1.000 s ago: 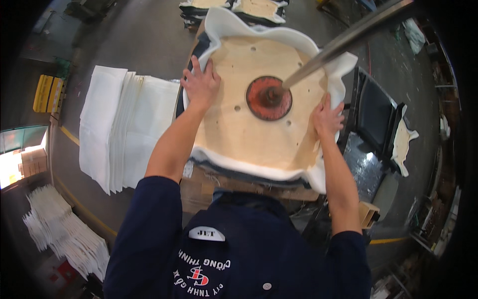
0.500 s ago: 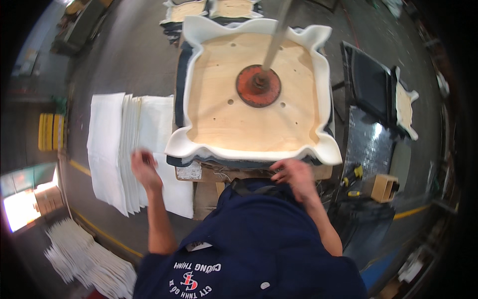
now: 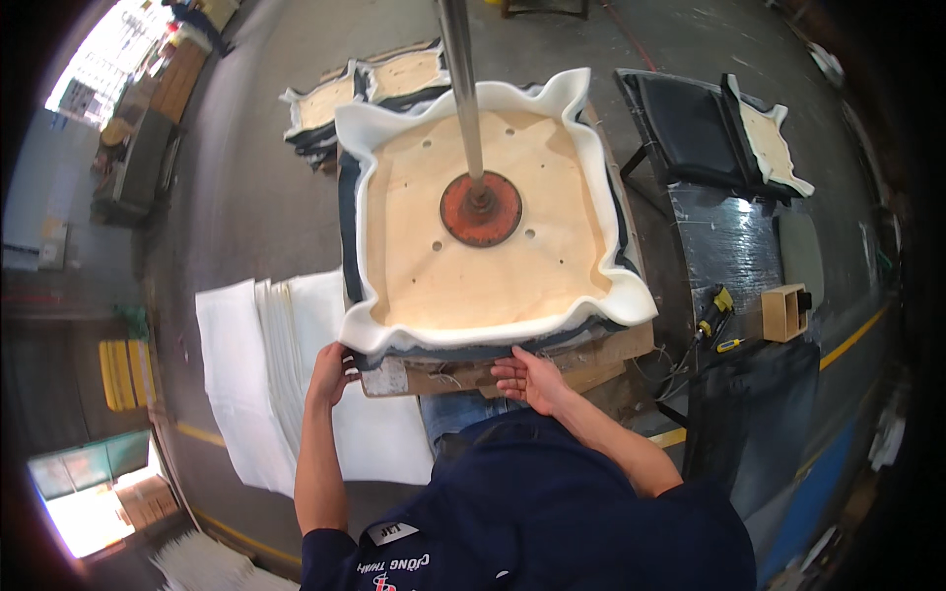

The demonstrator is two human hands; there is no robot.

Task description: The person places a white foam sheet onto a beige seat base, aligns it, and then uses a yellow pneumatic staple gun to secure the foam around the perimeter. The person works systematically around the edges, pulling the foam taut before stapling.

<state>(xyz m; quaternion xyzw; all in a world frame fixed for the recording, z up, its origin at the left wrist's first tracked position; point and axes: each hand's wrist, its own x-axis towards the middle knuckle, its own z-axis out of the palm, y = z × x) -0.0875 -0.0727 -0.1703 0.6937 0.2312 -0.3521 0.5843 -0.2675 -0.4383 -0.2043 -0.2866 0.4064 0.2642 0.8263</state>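
Note:
A square plywood panel [image 3: 414, 295] lies on white foam padding [image 3: 424, 340] whose corners flare upward. Dark fabric [image 3: 443, 353] shows beneath the foam along its sides. A round red pressing plate [image 3: 453, 222] on a metal rod [image 3: 461, 98] rests on the middle of the wood. My left hand [image 3: 330, 376] is at the near left corner, its fingers curled at the dark fabric edge and partly hidden. At the near edge, right of the middle, my right hand [image 3: 532, 381] has its thumb up against the dark fabric and its fingers loosely apart below.
White foam sheets [image 3: 236, 364] are stacked on the left. More padded panels [image 3: 404, 74] sit beyond, far left. To the right, a wrapped table [image 3: 724, 246] bears a black cushion [image 3: 690, 128], a yellow-black power tool [image 3: 717, 310] and a small wooden box [image 3: 783, 313].
Both hands have come to the near edge of the padded panel, the left moving right to the corner and the right moving left. The view has shifted too.

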